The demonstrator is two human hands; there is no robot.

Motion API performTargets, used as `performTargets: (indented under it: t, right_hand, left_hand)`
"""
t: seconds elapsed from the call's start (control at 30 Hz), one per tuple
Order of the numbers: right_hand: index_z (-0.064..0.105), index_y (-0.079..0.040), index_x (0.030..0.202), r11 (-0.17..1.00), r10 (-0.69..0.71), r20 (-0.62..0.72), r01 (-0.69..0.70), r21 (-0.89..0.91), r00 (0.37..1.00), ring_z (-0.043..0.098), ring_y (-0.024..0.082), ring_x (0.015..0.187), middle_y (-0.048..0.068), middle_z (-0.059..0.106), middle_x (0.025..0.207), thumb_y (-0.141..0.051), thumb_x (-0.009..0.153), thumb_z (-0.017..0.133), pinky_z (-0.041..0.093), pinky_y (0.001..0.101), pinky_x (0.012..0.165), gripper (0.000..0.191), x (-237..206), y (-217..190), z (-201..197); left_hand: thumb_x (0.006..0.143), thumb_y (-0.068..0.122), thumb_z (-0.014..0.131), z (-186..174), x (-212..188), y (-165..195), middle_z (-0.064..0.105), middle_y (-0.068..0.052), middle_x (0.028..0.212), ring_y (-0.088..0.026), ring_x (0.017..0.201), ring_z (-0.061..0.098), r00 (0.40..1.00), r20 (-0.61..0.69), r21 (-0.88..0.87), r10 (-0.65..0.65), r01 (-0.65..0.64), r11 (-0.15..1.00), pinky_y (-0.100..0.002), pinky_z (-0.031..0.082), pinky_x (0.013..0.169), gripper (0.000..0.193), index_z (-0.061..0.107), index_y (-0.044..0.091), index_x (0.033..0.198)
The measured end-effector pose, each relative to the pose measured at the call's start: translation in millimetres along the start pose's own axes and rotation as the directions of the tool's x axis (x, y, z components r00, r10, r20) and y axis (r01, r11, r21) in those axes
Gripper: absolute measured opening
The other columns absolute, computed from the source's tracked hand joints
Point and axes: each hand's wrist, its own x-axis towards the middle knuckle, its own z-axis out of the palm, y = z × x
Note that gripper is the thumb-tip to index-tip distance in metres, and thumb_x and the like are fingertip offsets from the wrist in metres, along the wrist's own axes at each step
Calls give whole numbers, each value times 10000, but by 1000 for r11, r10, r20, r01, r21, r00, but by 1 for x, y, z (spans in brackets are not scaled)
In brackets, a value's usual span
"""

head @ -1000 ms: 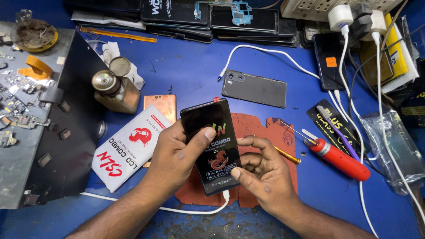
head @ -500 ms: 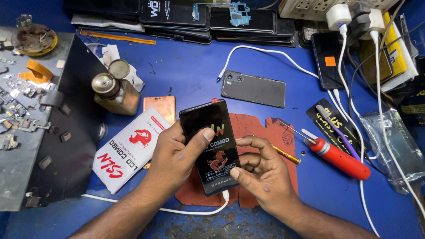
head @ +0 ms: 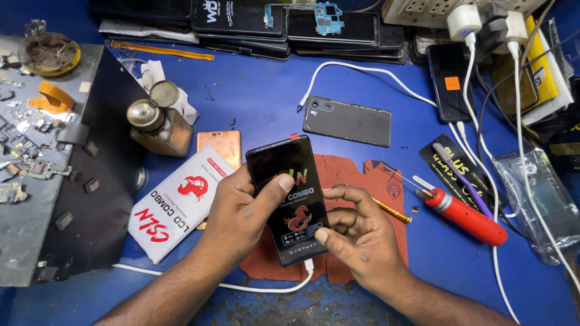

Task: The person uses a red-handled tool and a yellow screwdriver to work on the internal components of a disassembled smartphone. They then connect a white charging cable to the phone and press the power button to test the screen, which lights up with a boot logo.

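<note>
A black phone screen (head: pixel 290 196) with a printed protective film and a small red tab at its top is held above a red mat (head: pixel 362 175). My left hand (head: pixel 238 214) grips its left edge, the thumb lying across the glass. My right hand (head: pixel 356 232) holds its lower right edge, thumb on the corner and fingers curled behind. A white cable (head: pixel 241 285) runs to the bottom of the screen.
A white printed packet (head: pixel 175 208) and a copper plate (head: pixel 219 145) lie left of the hands. A grey phone back cover (head: pixel 347 121), a red-handled screwdriver (head: pixel 465 214), a brass-capped bottle (head: pixel 154 124), chargers and stacked phones surround the blue table (head: pixel 254 90). Small parts litter the grey tray (head: pixel 27 181) at left.
Both hands still hold the screen in the same grip. My view has shifted a little; nothing on the table has moved.
</note>
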Motion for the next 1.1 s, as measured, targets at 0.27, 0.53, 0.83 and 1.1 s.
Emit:
performTargets:
  t: [0.27, 0.53, 0.83, 1.1]
  right_hand:
    - [412, -32, 1434, 1000, -11, -17, 11, -1, 1000, 737, 202, 1028, 190, 754, 1075, 54, 956, 637, 610, 367, 929, 535, 0, 2, 1]
    - [409, -31, 1428, 1000, -9, -12, 9, 8, 1000, 738, 198, 1032, 185, 758, 1084, 44, 959, 635, 610, 363, 927, 526, 0, 1, 2]
    - [410, -27, 1422, 1000, -3, -11, 3, 1, 1000, 741, 202, 1039, 188, 762, 1082, 36, 961, 636, 612, 367, 937, 517, 0, 0, 3]
    - [408, -33, 1424, 1000, 7, -10, -7, 14, 1000, 741, 205, 1040, 190, 759, 1084, 38, 960, 633, 614, 369, 930, 520, 1, -1, 2]
  left_hand:
    - [999, 210, 634, 0, 0, 3, 734, -32, 984, -68, 890, 668, 999, 15, 50, 42, -42, 998, -254, 573, 783, 287, 682, -12, 1174]
    - [990, 202, 634, 1, 0, 2, 735, -30, 988, -67, 888, 674, 1000, 7, 20, 20, -20, 1000, -253, 576, 777, 289, 679, -8, 1182]
    - [990, 184, 638, 0, 0, -2, 737, -34, 978, -67, 863, 671, 1000, -4, -7, 17, -17, 1000, -254, 582, 763, 274, 683, -16, 1172]
    - [993, 184, 633, 1, 0, -1, 738, -40, 987, -71, 872, 674, 1000, 0, -14, 21, -21, 1000, -259, 584, 775, 274, 676, -19, 1172]
